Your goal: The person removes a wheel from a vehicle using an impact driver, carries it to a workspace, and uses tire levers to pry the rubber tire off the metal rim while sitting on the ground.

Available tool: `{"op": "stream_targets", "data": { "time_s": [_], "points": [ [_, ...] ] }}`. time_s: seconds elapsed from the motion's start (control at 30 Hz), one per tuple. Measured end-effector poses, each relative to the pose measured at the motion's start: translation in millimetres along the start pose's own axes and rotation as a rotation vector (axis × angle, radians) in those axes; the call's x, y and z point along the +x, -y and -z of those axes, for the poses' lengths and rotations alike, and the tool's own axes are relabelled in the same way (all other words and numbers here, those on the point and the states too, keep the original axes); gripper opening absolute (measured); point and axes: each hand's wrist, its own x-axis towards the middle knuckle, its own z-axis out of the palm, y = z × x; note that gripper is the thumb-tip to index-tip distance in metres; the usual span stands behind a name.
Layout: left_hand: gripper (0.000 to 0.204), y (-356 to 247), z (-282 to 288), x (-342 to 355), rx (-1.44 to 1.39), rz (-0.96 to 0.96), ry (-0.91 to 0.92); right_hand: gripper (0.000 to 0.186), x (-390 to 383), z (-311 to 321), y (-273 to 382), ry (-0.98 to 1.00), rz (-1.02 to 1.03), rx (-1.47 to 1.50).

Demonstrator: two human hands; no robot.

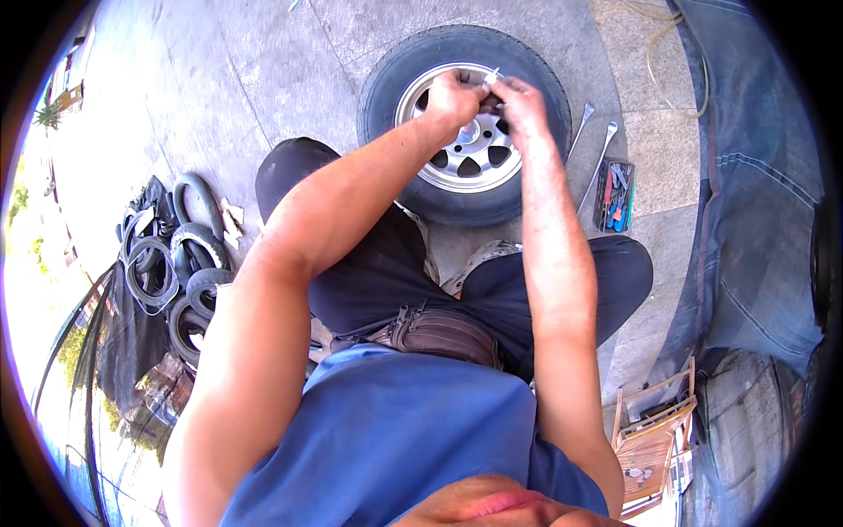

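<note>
With left hand and right hand nearly meeting, fingers bent, pinching a small, slender whitish piece between both sets of fingertips, over the far part of a black rubber tyre on a round silver metal wheel. Can also make out, right of the tyre, two long silver metal levers and a dark rectangular tray of tools.

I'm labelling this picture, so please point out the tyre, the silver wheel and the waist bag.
Tyre (471, 208): head view, lower sidewall.
Silver wheel (469, 135): head view, central hub.
Waist bag (446, 336): head view, front panel.
</note>
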Motion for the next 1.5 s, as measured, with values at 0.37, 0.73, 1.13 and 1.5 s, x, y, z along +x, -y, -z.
{"op": "stream_targets", "data": {
  "time_s": [0.37, 0.73, 1.13, 1.5],
  "points": [
    [0.030, 14, 37, 39, 0.142, 0.149, -0.073, 0.030, -5, -31, -34, -0.391, 0.145, -0.780],
    [0.058, 14, 51, 53, -0.060, 0.298, 0.035, 0.030, 6, -51, -35, -0.506, 0.013, -0.868],
    [0.064, 13, 55, 55, -0.133, 0.326, 0.040, 0.023, -2, -75, -38, -0.529, 0.249, -1.191],
    [0.062, 10, 54, 56, -0.156, 0.340, 0.023, 0.028, 23, -51, -30, -0.446, -0.115, -0.662]
  ]
}}
